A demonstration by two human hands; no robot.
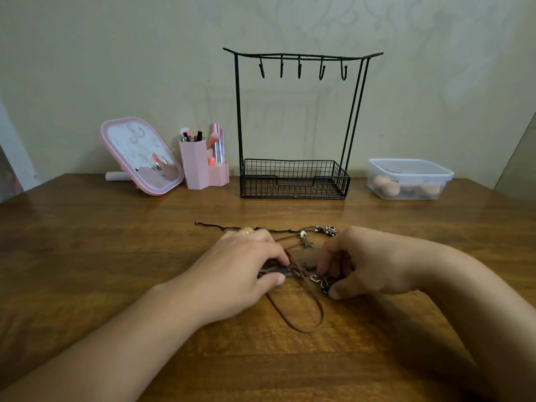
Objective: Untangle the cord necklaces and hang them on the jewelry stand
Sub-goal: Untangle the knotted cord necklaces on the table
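Head view: left hand and right hand each pinch the tangled cords on the tabletop between them; fingers hide the knot. Stand beyond, hooks bare.

wooden table | 12: jewelry stand, cord necklaces centre | 10: mirror, pink organizer | 2: plastic container

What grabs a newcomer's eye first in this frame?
Probably the two hands at centre: the left hand and right hand pinch a tangle of brown cord necklaces on the wooden table. Behind them stands the black wire jewelry stand, all five hooks bare. Pink mirror and brush holder sit back left.
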